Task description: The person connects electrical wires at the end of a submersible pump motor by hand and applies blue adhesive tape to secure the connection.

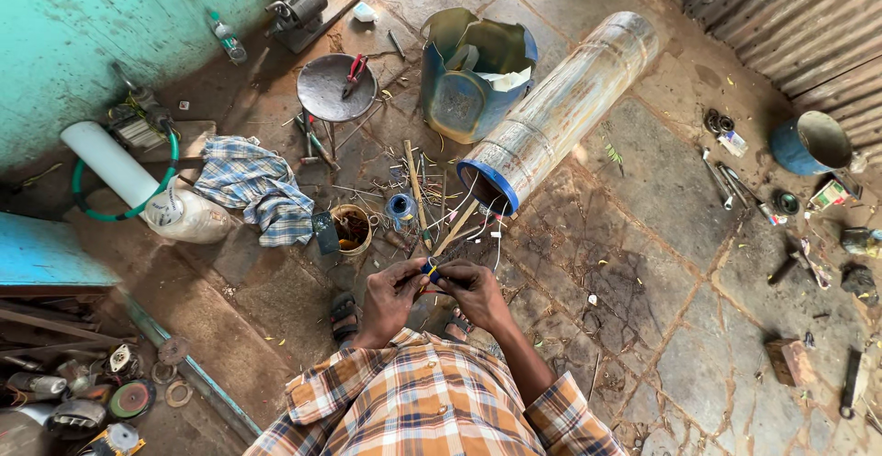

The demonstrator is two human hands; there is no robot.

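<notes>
Left hand (390, 292): grip pinched on wires (430, 270), blue and yellow.
Right hand (473, 291): grip closed on same wires.
Far: cylinder (560, 107), just beyond hands.
Left: cloth (253, 185) on floor.

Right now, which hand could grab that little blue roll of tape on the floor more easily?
Probably the left hand. The blue tape roll lies ahead and slightly to that side. The right hand is farther off, though both hands are pinching a small blue and yellow piece between them.
</notes>
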